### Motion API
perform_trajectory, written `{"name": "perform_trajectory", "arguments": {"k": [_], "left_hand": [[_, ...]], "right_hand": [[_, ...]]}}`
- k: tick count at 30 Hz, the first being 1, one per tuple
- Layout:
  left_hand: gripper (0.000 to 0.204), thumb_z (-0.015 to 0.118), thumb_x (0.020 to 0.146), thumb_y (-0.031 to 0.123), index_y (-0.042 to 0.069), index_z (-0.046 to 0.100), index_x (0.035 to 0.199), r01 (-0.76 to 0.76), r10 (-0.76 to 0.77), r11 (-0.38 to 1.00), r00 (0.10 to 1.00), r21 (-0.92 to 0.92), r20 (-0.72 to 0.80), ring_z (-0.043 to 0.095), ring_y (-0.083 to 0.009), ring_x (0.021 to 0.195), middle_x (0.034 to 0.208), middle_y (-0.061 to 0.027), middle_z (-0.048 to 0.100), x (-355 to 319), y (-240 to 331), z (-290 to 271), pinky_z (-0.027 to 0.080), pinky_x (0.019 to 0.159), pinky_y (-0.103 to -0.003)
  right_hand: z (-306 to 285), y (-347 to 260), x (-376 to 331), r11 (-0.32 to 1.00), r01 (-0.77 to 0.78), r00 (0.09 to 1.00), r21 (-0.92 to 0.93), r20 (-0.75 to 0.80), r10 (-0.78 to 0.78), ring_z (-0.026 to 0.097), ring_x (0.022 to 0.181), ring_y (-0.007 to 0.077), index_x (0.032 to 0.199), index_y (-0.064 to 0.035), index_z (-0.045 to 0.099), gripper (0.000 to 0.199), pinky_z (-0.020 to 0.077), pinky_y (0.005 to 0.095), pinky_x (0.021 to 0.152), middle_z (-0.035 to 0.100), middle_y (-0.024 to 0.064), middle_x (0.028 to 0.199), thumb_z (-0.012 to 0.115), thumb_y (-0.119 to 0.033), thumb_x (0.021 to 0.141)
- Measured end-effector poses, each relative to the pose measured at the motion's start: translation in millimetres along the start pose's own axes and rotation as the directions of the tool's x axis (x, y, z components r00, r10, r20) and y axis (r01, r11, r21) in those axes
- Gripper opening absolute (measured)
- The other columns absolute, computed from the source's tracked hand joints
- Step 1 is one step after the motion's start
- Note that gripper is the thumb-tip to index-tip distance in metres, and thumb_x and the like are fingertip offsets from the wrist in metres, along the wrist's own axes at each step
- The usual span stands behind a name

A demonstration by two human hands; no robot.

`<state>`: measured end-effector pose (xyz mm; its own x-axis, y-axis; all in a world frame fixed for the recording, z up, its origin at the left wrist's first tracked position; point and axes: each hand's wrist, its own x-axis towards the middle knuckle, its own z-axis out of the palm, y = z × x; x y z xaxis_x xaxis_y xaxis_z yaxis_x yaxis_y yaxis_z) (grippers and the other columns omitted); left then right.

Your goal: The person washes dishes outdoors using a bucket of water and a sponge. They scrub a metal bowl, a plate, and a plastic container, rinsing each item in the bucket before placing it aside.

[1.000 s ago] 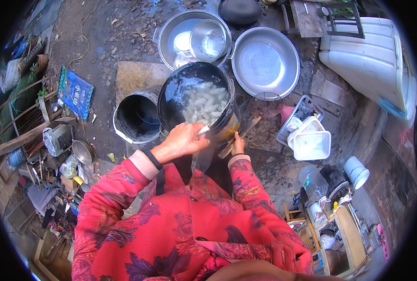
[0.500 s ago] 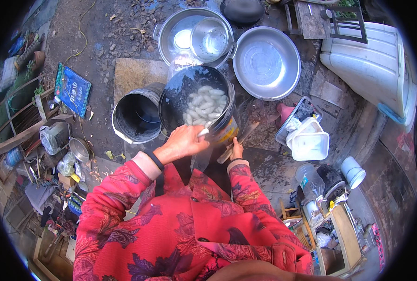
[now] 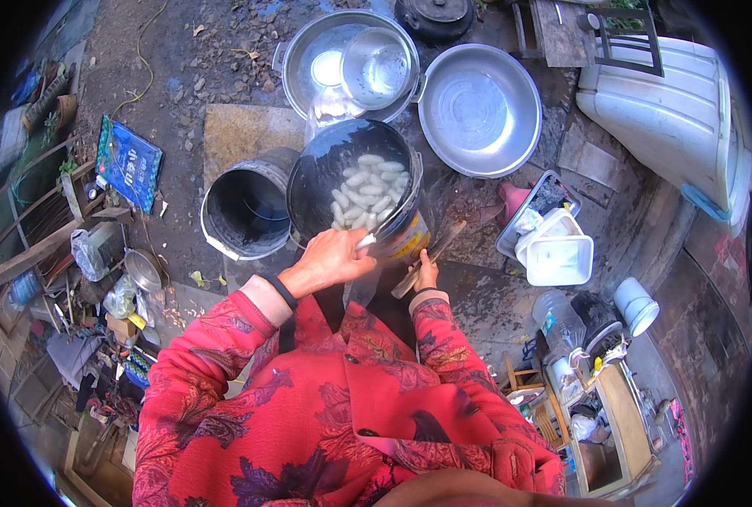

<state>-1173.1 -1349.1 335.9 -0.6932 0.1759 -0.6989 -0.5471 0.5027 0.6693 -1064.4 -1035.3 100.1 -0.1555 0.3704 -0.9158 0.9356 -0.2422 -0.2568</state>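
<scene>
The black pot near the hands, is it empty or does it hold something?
Not empty: the black pot holds many white oblong pieces in liquid, covering part of its inside.

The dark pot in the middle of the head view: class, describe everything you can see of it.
The dark pot is round, black inside, its rim tilted toward the person. It holds many pale oblong pieces. It stands on the ground beside an empty grey bucket, below two metal basins. The left hand grips something pale at its near rim; the right hand rests near its lower side, on a stick.
</scene>
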Motion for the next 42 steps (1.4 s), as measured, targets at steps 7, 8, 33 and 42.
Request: {"name": "perform_trajectory", "arguments": {"k": [7, 8, 33, 42], "left_hand": [[0.025, 0.063, 0.069, 0.029, 0.005, 0.056, 0.074, 0.058, -0.058, 0.998, 0.996, -0.003, 0.066, 0.059, -0.0365, 0.062, 0.061, -0.0155, 0.058, 4, 4, 0, 0.045, 0.059, -0.044], [0.025, 0.061, 0.068, 0.03, 0.006, 0.057, 0.075, 0.069, -0.069, 0.998, 0.995, -0.008, 0.076, 0.061, -0.0378, 0.065, 0.062, -0.0168, 0.06, 5, 4, 0, 0.046, 0.061, -0.045], [0.025, 0.064, 0.069, 0.028, 0.006, 0.054, 0.073, 0.063, -0.065, 0.998, 0.997, 0.021, 0.053, 0.058, -0.036, 0.061, 0.06, -0.0149, 0.057, 9, 0, 8, 0.044, 0.057, -0.043], [0.026, 0.065, 0.068, 0.029, 0.006, 0.054, 0.073, 0.058, -0.059, 0.998, 0.997, 0.024, 0.05, 0.059, -0.0362, 0.063, 0.061, -0.015, 0.058, 9, -8, 11, 0.045, 0.058, -0.043]], "right_hand": [[-8, 1, 3, 0.999, -0.043, 0.999, -0.001, -0.001, 0.043, 0.055, 0.072, 0.0184, 0.103, -0.0115, 0.052, 0.032, 0.0507, 0.0355, 0.061, 0.053, 0.0013, 0.083, 0.067, -0.033, 0.084], [-9, 1, 3, 0.998, -0.055, 0.998, 0.011, -0.022, 0.055, 0.056, 0.074, 0.0185, 0.104, -0.0111, 0.052, 0.033, 0.0511, 0.0358, 0.062, 0.053, 0.0018, 0.085, 0.067, -0.033, 0.084], [-26, -3, -15, 0.996, -0.083, 0.996, 0.01, 0.015, 0.083, 0.056, 0.081, 0.0169, 0.108, -0.0107, 0.052, 0.031, 0.0525, 0.0336, 0.063, 0.055, 0.0026, 0.097, 0.064, -0.03, 0.087], [-24, -3, -17, 0.996, -0.084, 0.996, -0.001, 0.004, 0.084, 0.056, 0.082, 0.0172, 0.108, -0.0099, 0.052, 0.032, 0.0531, 0.0335, 0.063, 0.055, 0.0034, 0.099, 0.066, -0.029, 0.086]]}}
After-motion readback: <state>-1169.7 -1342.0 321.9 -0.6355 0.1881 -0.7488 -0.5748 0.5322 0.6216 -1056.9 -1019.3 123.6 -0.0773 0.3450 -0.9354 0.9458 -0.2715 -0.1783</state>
